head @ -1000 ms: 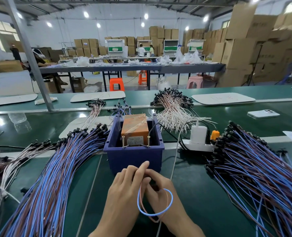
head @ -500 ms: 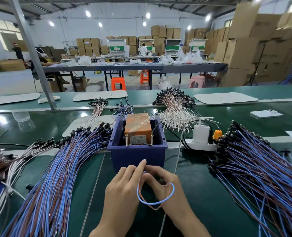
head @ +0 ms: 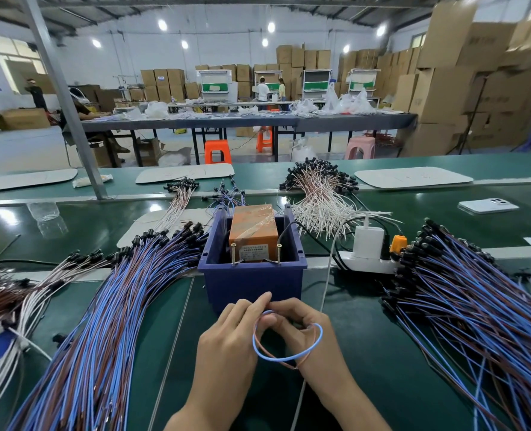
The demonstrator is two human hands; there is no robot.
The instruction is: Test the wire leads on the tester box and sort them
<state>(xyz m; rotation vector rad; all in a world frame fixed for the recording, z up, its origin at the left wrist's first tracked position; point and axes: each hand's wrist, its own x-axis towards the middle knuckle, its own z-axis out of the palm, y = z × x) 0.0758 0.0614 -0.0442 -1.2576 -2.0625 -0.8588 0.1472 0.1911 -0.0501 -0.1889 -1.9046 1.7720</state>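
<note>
Where the two hands meet in the head view, just before the blue plastic bin [head: 251, 286], left hand [head: 226, 340] and right hand [head: 307, 337] pinch with curled fingers one thin blue-and-brown wire lead [head: 276, 358], bent into a round loop. The boxy orange tester box [head: 253, 231] sits inside the bin.

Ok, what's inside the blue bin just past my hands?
An orange tape-wrapped tester box with a label, two brass posts standing at its near side, and a black cable dropping in from the right. The near wall of the blue bin hides the box's base and the bin floor.
</note>
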